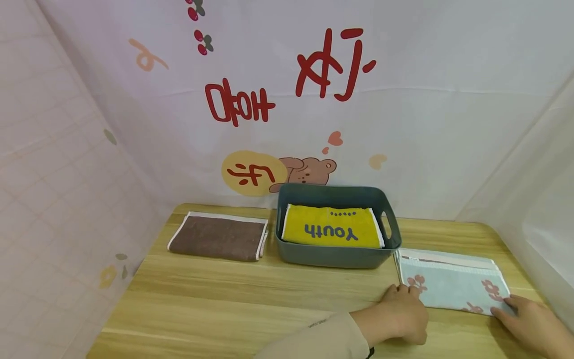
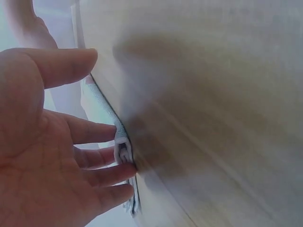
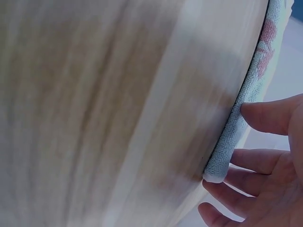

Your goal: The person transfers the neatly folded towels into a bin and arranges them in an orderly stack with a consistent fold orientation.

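A folded light-blue towel with pink flowers lies flat on the right part of the table. My left hand is at its left near corner; in the left wrist view the fingers touch the folded end while the thumb stands apart. At the opposite near corner is my right hand. Its thumb touches the near edge of the towel, and the other fingers lie loosely by the right end. Neither hand lifts the towel.
A dark green basket stands at the back middle, holding a folded yellow towel marked "Youth". Left of it lies a folded brown towel with white edging. Printed white cloth hangs behind the wooden table and along both sides.
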Demonstrator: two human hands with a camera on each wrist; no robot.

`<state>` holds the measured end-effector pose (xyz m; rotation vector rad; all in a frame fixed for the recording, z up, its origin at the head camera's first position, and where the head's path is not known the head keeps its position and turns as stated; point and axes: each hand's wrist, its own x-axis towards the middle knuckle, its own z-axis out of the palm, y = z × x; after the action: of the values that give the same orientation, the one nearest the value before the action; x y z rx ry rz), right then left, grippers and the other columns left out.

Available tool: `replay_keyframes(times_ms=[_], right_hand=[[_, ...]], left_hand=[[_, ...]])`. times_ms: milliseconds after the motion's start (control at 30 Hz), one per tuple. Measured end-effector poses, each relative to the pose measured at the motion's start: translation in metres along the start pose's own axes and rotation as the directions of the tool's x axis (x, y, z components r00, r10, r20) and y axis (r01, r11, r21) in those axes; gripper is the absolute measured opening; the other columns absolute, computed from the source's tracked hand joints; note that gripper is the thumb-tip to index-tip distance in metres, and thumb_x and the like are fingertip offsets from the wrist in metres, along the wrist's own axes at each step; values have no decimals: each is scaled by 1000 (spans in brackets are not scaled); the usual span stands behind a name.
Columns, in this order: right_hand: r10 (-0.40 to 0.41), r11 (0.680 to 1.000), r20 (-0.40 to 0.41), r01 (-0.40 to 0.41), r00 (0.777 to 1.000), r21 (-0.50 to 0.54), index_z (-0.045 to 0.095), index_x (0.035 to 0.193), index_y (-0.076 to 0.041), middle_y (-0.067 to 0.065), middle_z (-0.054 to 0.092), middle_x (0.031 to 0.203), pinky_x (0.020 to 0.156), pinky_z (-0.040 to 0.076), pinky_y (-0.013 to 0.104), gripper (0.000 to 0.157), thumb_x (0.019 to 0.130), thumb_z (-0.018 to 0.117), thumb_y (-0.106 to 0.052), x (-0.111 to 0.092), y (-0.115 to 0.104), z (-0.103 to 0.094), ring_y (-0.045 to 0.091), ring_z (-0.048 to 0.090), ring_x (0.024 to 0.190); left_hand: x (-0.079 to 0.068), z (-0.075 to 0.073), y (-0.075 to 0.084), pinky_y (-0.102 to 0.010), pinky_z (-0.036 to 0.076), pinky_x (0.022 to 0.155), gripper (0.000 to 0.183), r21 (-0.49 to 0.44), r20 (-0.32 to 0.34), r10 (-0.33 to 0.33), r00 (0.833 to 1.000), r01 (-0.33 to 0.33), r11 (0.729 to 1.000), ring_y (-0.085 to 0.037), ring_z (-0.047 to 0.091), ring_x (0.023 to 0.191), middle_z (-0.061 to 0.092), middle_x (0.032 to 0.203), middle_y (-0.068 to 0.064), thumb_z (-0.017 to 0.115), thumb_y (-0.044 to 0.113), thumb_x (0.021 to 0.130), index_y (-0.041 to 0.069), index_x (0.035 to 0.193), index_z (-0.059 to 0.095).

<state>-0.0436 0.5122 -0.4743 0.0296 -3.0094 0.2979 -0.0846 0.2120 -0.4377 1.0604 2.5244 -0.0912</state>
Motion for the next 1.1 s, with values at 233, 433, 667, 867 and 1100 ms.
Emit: replay_keyframes(times_ms=[233,433,667,867,1100], right_hand=[[25,999,12,-24,1000,-24,60,93,21,42,56,96,72,41,62,50,79,74,-24,-5,-1,1,59,53,86],[17,999,-8,-17,1000,-33,60,92,21,42,55,97,72,40,62,51,77,75,-25,-9,-2,3,60,52,86],[63,996,50,-59,997,-67,61,91,20,43,53,101,73,39,64,54,78,74,-31,-15,-1,4,62,50,89],[41,997,23,-40,999,-69,63,87,18,42,55,98,69,41,63,53,74,77,-31,-21,5,9,59,53,83],[9,995,21,-6,1000,-100,63,84,17,40,57,95,68,44,60,53,73,78,-33,-26,5,9,56,56,78]], left_hand=[[-7,1,5,-33,29,92,13,40,14,-5,1000,5,999,-9,35,107,36,123,15,60,48,85,38,78,64],[-8,3,7,-33,28,94,11,35,48,5,999,-7,999,-10,34,109,34,124,15,60,47,85,38,80,65],[-12,5,10,-32,27,96,10,28,72,6,997,-8,1000,-8,32,111,33,125,17,60,47,85,40,80,65],[-19,6,12,-31,27,96,11,41,75,-6,997,3,999,-6,31,112,32,127,19,60,51,84,42,82,65],[-26,8,9,-29,27,98,17,36,103,27,994,-31,999,-3,31,112,31,128,22,56,54,87,41,80,65]])
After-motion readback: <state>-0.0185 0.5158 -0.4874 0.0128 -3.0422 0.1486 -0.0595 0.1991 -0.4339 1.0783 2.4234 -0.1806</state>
